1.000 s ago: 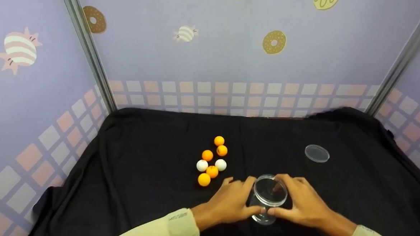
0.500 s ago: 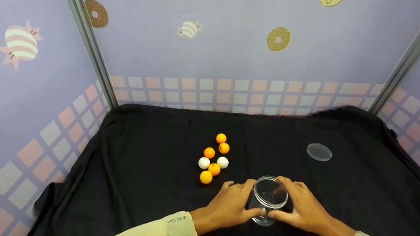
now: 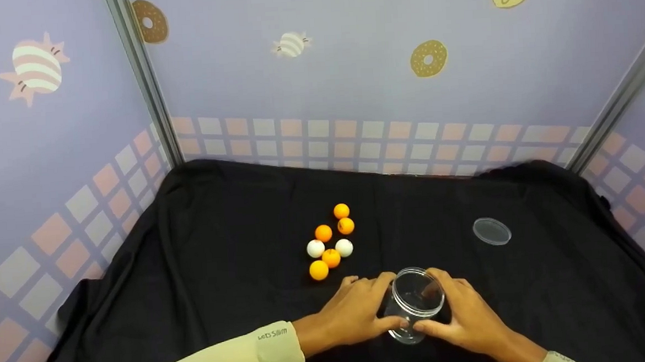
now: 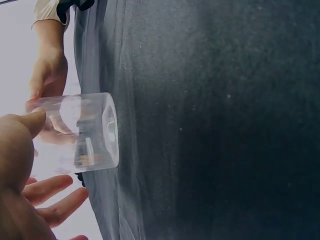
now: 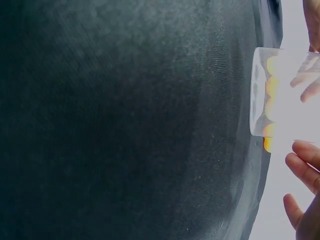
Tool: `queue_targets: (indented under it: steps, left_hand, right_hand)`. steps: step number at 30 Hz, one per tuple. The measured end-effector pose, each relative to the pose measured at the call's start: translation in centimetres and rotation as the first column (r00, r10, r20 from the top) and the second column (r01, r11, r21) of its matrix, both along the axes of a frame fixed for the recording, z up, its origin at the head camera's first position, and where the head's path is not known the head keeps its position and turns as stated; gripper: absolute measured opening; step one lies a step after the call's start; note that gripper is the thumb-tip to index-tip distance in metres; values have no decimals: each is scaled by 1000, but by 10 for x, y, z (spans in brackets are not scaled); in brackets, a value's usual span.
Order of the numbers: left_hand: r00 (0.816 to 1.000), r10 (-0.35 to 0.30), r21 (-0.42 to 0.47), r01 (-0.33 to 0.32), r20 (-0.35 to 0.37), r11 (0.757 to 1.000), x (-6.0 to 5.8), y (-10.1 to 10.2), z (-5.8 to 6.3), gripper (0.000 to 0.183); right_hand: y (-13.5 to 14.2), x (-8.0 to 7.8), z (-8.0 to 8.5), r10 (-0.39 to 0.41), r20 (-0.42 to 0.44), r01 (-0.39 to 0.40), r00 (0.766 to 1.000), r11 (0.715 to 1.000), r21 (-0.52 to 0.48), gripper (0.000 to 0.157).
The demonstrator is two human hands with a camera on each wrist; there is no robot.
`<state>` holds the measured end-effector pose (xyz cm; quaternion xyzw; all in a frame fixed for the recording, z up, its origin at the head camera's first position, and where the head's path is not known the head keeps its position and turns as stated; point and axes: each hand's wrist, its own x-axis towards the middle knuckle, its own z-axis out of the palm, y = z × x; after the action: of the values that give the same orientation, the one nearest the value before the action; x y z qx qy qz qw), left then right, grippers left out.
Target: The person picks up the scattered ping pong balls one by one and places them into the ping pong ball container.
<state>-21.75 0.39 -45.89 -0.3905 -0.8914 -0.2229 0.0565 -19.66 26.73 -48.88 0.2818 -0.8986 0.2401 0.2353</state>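
A clear round jar [image 3: 417, 303] without a lid stands upright on the black cloth, its open mouth facing up. My left hand [image 3: 354, 314] holds it from the left, and my right hand [image 3: 470, 316] from the right. Both thumbs come close together on the near side, with fingers at the rim. Seen from the left wrist, the jar [image 4: 95, 135] shows its base at the cloth. In the right wrist view, orange balls show through the jar wall [image 5: 285, 95] from behind it. Nothing shows inside the jar in the head view.
Several orange balls [image 3: 319, 270] and two white balls [image 3: 344, 248] lie grouped beyond my left hand. A clear round lid [image 3: 492, 231] lies flat at the right. Black cloth [image 3: 237, 235] covers the table, with patterned walls [image 3: 349, 63] at the back and sides.
The head view has shifted slightly. Both hands keep the same hold on the jar, and the balls and lid stay where they lie on the cloth.
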Motion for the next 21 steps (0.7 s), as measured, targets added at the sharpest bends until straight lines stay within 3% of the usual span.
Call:
queue_targets:
  steps: [4,11,14,18,21]
  left_hand:
    - [1000,-4,-7,4,0,1000,0,-4,0,68]
    - [999,40,-24,-40,-35,999,-5,-17,-2,73]
    - [992,68,-46,-73,-105,996,-8,-25,-2,73]
    - [968,94,-58,-110,-231,992,-16,-36,-5,66]
    - [955,119,-48,-137,-273,989,-23,-45,-7,58]
  right_hand:
    - [0,0,2,-7,24,7,1000,1000,1,90]
    - [-1,1,0,-14,-24,14,1000,1000,7,90]
    - [0,1,1,-24,-6,24,1000,1000,6,91]
    - [0,2,0,-34,6,34,999,999,4,90]
    - [0,1,0,-41,10,41,999,999,4,89]
